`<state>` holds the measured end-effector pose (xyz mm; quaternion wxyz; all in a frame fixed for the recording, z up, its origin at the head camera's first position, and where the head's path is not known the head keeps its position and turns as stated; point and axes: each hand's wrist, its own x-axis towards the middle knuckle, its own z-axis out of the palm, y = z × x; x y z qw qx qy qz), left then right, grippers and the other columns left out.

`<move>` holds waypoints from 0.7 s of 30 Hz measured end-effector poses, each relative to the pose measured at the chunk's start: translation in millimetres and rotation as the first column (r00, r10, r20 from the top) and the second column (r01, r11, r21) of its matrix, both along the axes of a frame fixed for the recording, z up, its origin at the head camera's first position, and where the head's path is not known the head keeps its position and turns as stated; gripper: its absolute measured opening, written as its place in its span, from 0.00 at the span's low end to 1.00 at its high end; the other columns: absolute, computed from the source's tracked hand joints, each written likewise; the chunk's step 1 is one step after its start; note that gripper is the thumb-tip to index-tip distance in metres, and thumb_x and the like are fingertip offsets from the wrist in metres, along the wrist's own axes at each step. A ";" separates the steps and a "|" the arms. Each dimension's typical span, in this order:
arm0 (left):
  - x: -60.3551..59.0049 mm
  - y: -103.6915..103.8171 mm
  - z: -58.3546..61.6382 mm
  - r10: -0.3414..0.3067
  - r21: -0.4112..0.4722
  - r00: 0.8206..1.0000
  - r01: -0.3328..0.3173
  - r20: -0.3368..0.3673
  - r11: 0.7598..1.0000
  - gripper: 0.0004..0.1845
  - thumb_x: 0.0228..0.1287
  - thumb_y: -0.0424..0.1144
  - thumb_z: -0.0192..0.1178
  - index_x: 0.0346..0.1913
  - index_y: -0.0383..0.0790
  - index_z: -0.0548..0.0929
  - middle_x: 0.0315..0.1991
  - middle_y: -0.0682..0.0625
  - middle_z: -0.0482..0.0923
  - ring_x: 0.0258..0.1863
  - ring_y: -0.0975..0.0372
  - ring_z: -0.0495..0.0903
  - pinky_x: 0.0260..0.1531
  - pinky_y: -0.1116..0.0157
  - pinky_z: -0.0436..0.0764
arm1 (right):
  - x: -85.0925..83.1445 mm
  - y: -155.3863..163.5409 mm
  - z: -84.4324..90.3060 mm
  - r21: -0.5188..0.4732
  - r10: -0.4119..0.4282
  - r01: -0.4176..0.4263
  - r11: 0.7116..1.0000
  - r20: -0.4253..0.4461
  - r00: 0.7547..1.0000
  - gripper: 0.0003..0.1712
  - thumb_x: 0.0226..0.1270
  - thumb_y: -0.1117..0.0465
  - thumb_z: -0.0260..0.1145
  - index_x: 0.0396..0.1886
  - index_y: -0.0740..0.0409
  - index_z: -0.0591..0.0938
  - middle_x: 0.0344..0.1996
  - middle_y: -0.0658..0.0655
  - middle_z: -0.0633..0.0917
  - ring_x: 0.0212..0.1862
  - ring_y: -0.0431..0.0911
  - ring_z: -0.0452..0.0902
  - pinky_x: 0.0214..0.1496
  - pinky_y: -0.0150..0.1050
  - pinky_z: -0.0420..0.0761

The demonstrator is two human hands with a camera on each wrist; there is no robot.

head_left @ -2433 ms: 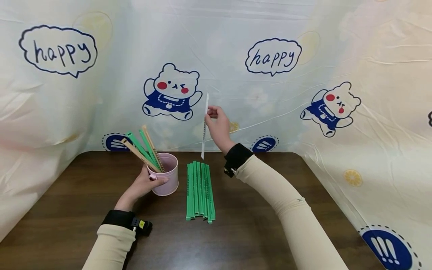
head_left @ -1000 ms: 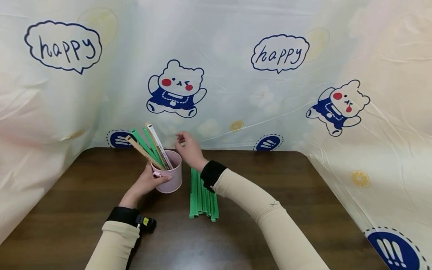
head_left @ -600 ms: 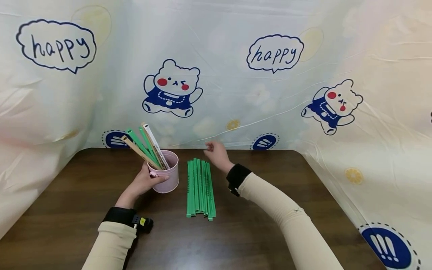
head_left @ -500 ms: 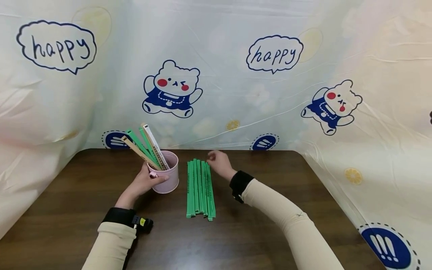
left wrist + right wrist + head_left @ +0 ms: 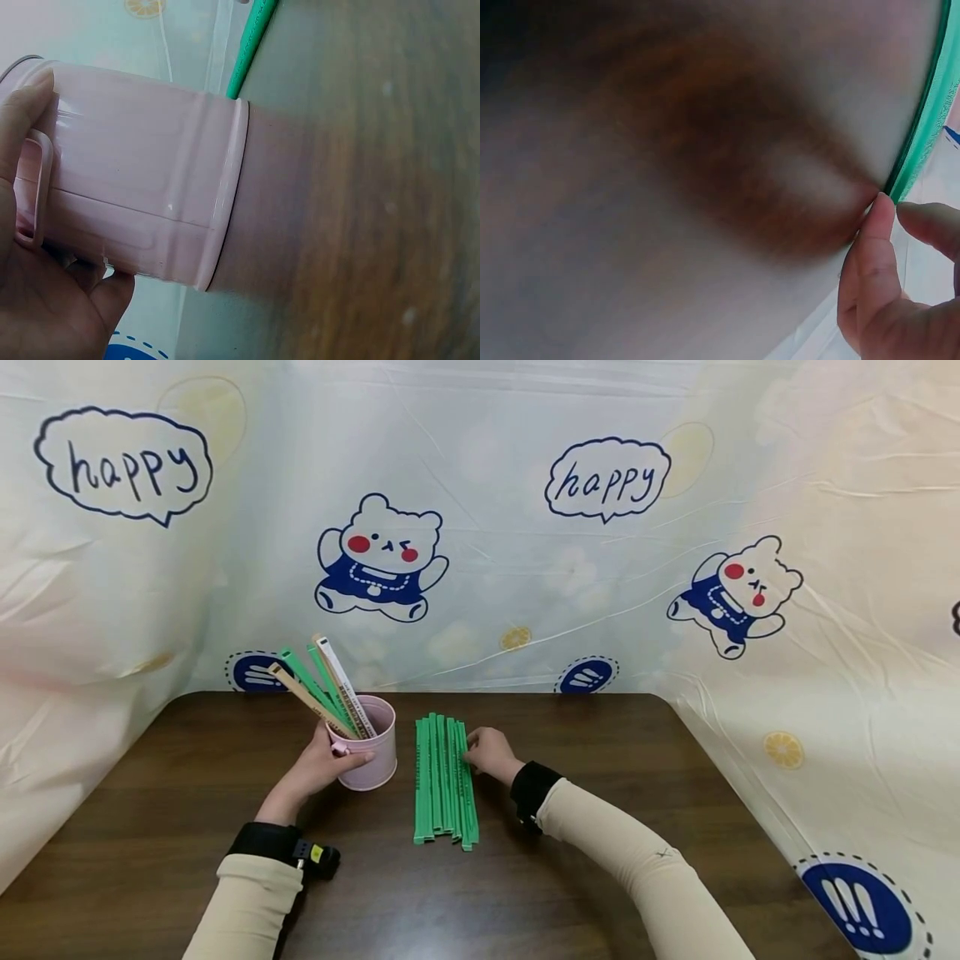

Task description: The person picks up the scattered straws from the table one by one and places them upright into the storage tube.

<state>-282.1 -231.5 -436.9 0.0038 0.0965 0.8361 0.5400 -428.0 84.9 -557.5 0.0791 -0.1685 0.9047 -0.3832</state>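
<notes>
A pink metal cup (image 5: 375, 758) stands on the dark wooden table (image 5: 570, 860) and holds several green, tan and white strips (image 5: 330, 687) that lean left. My left hand (image 5: 337, 760) grips the cup by its handle side; the left wrist view shows the cup (image 5: 150, 195) against my palm (image 5: 37, 300). Right of the cup, several green strips (image 5: 442, 781) lie side by side. My right hand (image 5: 472, 752) rests at their right edge. In the right wrist view the thumb tip (image 5: 876, 225) touches the outermost green strip (image 5: 922, 135), with a gap to the forefinger (image 5: 930, 225).
A printed plastic sheet (image 5: 525, 527) with bears and "happy" bubbles hangs behind the table and along both sides. Bare tabletop lies right of the green strips and along the near edge.
My right hand held a white strip upright, put it in the cup, then swung right and down to the green strips' right edge. The left hand kept its grip on the cup.
</notes>
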 end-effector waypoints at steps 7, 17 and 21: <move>-0.5 -1.1 -0.6 0.000 0.003 1.000 0.000 -0.003 1.000 0.58 0.63 0.36 0.67 0.79 0.29 0.31 0.76 0.23 0.47 0.75 0.34 0.53 0.73 0.33 0.56 | -4.4 3.0 -4.0 -0.005 0.023 -0.023 1.000 -0.013 1.000 0.16 0.71 0.55 0.69 0.53 0.58 0.81 0.43 0.61 0.86 0.28 0.46 0.80 0.32 0.42 0.78; -1.3 -2.3 -1.8 -0.004 0.003 1.000 0.004 0.004 1.000 0.59 0.64 0.38 0.66 0.79 0.31 0.29 0.76 0.24 0.46 0.75 0.33 0.53 0.72 0.31 0.56 | -16.4 5.9 -25.8 -0.005 -0.015 0.015 1.000 -0.012 1.000 0.17 0.72 0.48 0.67 0.50 0.55 0.80 0.40 0.54 0.85 0.27 0.47 0.79 0.32 0.44 0.78; -0.6 -1.5 -0.9 -0.003 0.017 1.000 0.003 0.010 1.000 0.59 0.64 0.37 0.67 0.79 0.32 0.30 0.77 0.25 0.46 0.76 0.34 0.52 0.73 0.31 0.55 | -44.8 15.3 -51.2 -0.062 -0.046 0.049 0.997 0.060 0.997 0.33 0.69 0.51 0.71 0.68 0.60 0.75 0.63 0.61 0.80 0.32 0.47 0.84 0.33 0.43 0.83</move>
